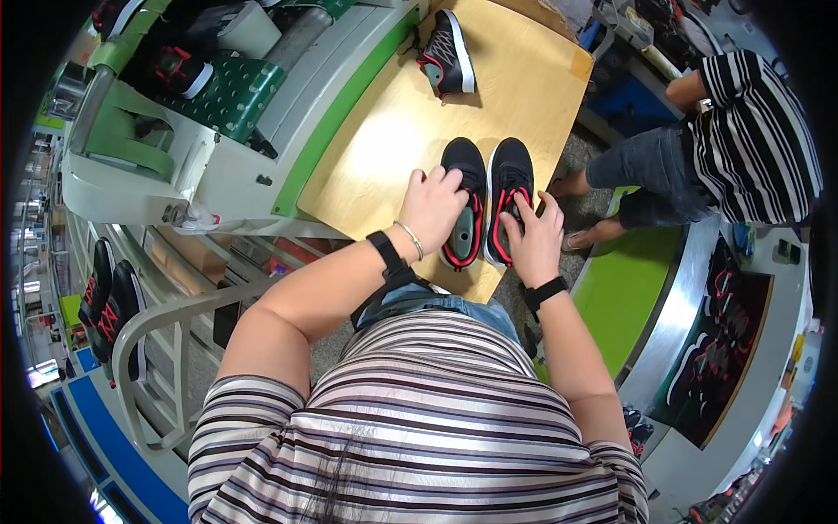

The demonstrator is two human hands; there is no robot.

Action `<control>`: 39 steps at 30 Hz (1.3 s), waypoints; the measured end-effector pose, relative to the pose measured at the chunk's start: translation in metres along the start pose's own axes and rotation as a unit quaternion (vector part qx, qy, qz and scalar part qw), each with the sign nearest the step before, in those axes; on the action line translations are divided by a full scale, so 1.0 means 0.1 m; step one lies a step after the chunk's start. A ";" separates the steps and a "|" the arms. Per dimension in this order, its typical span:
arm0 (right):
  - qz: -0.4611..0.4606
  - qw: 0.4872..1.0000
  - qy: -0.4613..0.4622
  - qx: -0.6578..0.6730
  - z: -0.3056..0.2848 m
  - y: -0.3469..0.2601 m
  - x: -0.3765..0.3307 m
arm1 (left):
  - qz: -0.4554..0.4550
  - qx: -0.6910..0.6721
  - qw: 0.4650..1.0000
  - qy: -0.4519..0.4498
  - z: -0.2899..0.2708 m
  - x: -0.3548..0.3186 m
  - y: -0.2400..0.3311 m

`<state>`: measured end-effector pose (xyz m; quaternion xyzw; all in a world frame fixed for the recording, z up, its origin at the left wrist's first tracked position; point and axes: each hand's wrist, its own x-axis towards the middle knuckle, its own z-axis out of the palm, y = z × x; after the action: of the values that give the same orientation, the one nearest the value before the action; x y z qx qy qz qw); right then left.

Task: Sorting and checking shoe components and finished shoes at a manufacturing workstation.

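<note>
Two black sneakers with red lining and white soles stand side by side on a wooden board, toes pointing away from me. My left hand (434, 205) lies against the left sneaker (463, 159), its bent fingers apart over the lace area and collar. A grey-green insole with a round mark shows inside that shoe. At the right sneaker (510, 163), my right hand (539, 233) has its thumb and fingers around the collar and tongue edge. Part of that shoe's opening is hidden by the fingers. Both wrists wear black bands.
Farther up the wooden board (367, 166) lies another sneaker (449, 57) on its side. A green-edged machine with a dark green perforated belt (236, 96) stands at left. Another person (742, 140) is at the right, near a rack of shoes (711, 349). Metal rails (188, 314) run lower left.
</note>
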<state>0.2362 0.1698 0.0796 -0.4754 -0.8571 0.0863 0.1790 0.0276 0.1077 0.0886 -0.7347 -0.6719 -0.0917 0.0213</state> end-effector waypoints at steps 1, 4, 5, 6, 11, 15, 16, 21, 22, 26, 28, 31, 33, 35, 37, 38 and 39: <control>0.018 0.999 -0.010 0.047 0.07 0.00 -0.07 | 0.002 -0.031 0.998 0.047 0.07 0.05 -0.05; 0.060 0.982 -0.016 0.177 0.35 -0.01 -0.19 | -0.127 -0.179 0.974 0.047 0.13 0.29 0.01; 0.064 0.978 -0.002 0.199 0.38 -0.02 -0.18 | -0.206 -0.271 0.939 0.054 0.24 0.34 -0.05; 0.062 0.973 0.008 0.224 0.40 -0.05 -0.16 | -0.238 -0.377 0.892 0.068 0.58 0.35 -0.26; 0.088 0.967 0.037 0.236 0.43 0.01 -0.13 | -0.360 -0.617 0.639 -0.286 0.39 0.26 -0.49; 0.099 0.973 0.074 0.194 0.51 -0.04 -0.14 | -0.210 -0.640 0.644 -0.363 0.24 0.27 -0.90; 0.098 0.977 0.078 0.175 0.51 -0.06 -0.14 | -0.212 -0.643 0.665 -0.316 0.34 0.37 -1.07; 0.073 0.981 0.079 0.162 0.48 -0.11 -0.11 | -0.506 -0.633 0.585 -0.042 1.09 1.45 -2.07; 0.078 0.981 0.078 0.161 0.48 -0.10 -0.11 | -0.532 -0.647 0.546 -0.022 1.14 1.68 -2.09; 0.098 0.980 0.087 0.150 0.53 -0.07 -0.13 | -0.468 -0.699 0.541 0.007 1.18 2.23 -1.81; 0.099 0.979 0.098 0.149 0.52 -0.03 -0.16 | -0.488 -0.680 0.544 -0.062 0.91 2.29 -1.61; 0.107 0.978 0.106 0.141 0.50 -0.06 -0.17 | -0.423 -0.742 0.518 -0.037 0.82 2.21 -1.60; 0.062 0.980 0.101 0.158 0.47 -0.14 -0.08 | -0.374 -0.808 0.451 0.067 1.12 1.99 -2.15; 0.086 0.979 0.112 0.148 0.51 -0.07 -0.13 | -0.442 -0.645 0.623 0.035 0.65 1.95 -1.88; 0.058 0.980 0.104 0.160 0.51 -0.11 -0.07 | -0.436 -0.436 0.778 0.122 0.81 1.44 -2.33; 0.065 0.980 0.109 0.153 0.54 -0.08 -0.09 | -0.386 -0.322 0.854 0.136 0.67 1.22 -2.23; 0.069 0.980 0.113 0.151 0.54 -0.07 -0.11 | -0.365 -0.301 0.874 0.111 0.46 0.95 -2.07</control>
<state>0.2150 0.1582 0.0295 -0.5074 -0.7738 0.1726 0.3378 -0.1651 0.2285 0.0395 -0.3935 -0.8253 -0.3714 -0.1617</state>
